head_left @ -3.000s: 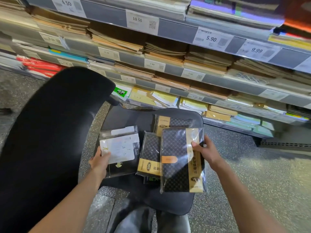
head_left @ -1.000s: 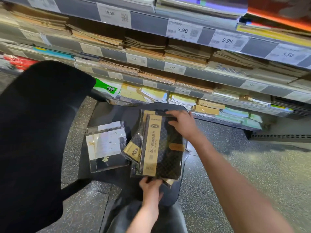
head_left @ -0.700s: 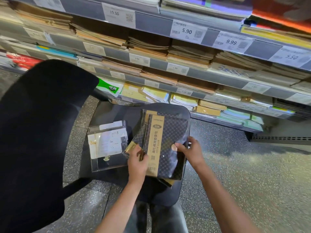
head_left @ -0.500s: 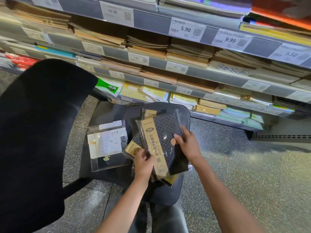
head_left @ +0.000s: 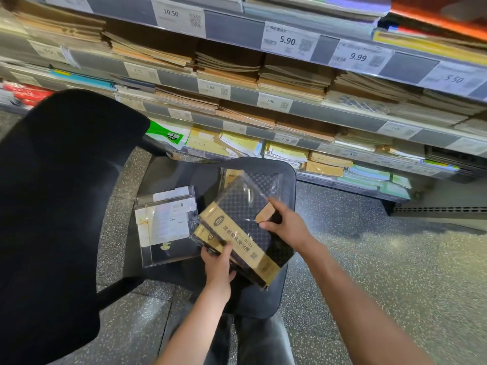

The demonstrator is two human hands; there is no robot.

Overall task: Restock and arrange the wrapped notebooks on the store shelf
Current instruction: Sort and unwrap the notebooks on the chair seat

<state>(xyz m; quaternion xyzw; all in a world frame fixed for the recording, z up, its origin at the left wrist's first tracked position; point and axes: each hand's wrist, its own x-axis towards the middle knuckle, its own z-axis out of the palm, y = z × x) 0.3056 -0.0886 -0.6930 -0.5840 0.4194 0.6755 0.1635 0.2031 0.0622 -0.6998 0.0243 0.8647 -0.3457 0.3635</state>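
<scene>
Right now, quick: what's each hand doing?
Left hand: gripping the lower edge of the wrapped notebooks over the chair seat.
Right hand: pinching the top notebook at its tan clasp.

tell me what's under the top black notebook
Another black notebook with a gold band pokes out beneath the top notebook; a third lies behind. Anything deeper is covered.

The black chair seat [head_left: 171, 175] carried a clear-wrapped white-labelled packet [head_left: 164, 225] near its left edge and dark checked wrapped notebooks [head_left: 263, 181] toward its far right corner; brown and yellow notebook stacks [head_left: 292, 77] filled the store shelves [head_left: 337, 114] behind
</scene>
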